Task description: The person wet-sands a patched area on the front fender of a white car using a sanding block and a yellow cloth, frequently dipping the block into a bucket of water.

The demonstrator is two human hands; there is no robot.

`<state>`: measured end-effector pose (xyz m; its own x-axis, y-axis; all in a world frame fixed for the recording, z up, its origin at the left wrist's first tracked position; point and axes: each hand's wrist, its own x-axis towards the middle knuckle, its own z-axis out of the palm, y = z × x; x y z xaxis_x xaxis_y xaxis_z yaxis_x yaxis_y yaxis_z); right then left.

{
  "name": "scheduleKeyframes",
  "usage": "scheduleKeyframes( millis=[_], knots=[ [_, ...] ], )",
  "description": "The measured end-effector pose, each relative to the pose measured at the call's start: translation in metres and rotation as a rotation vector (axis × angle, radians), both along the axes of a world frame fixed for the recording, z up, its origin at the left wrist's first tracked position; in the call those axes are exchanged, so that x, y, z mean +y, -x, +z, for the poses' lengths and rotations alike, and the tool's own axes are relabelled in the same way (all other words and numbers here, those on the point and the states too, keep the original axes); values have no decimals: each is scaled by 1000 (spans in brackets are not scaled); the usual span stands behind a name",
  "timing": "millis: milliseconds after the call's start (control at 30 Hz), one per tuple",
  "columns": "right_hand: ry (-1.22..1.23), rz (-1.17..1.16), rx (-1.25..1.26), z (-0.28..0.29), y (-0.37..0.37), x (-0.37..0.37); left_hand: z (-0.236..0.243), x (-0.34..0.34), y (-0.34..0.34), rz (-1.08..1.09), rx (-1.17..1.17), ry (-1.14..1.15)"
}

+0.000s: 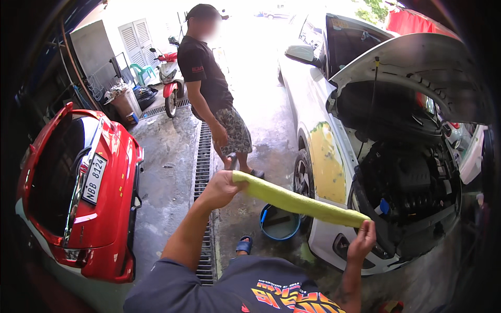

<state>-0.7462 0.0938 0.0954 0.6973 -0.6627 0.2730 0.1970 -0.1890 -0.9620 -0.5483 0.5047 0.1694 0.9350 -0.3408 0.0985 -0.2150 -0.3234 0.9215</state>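
So closest to the camera you've got the person's own dark shirt with a bright print, and both forearms coming up from the bottom. The 2 hands are holding a yellow-green cloth [300, 202] stretched out between them, rolled or folded into a long strip. Left hand [223, 186] is closed around the upper end, right hand [362, 241] is pinching the lower end with fingers curled over it. Looks pulled taut, which I'd guess is why the hands are that far apart, each end needs its own grip to keep it straight.

Long axis runs from upper left down to lower right, with the low end pointing toward the white car [323, 156], hood up, a yellowish patch on its front fender.

Below the cloth on the wet concrete floor there's a blue bucket [280, 224] just beside the car's front wheel, and a drain grate [203, 167] running away down the middle. Red car [99, 193] sits on the left. Farther back another person in a black shirt [206, 73] stands by the grate, and a red scooter [169, 78] is parked behind.
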Motion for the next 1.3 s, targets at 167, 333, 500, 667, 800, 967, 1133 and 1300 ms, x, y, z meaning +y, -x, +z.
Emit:
scheduleKeyframes(
  millis=[167,333,500,667,800,967,1133,1300],
  knots=[
    [466,-578,-487,68,9,35,39,-47,53,446,-326,584],
    [199,-700,-476,138,-4,33,100,-132,80,141,-686,1160],
    [448,-95,-542,97,-34,66,54,-241,108,-685,-458,626],
    [-553,77,-367,-17,25,5,17,-313,103,-905,-606,56],
    [-1002,33,-580,-36,37,23,-29,-339,134,-850,-1044,-165],
    [-1106,452,-567,-65,36,-11,-105,-314,96,-342,204,89],
    [589,57,194,-5,-18,-16,-131,-279,18,-721,1307,914],
    [505,-564,153,-32,6,-97,-153,-338,-72,-515,273,396]
  ],
)
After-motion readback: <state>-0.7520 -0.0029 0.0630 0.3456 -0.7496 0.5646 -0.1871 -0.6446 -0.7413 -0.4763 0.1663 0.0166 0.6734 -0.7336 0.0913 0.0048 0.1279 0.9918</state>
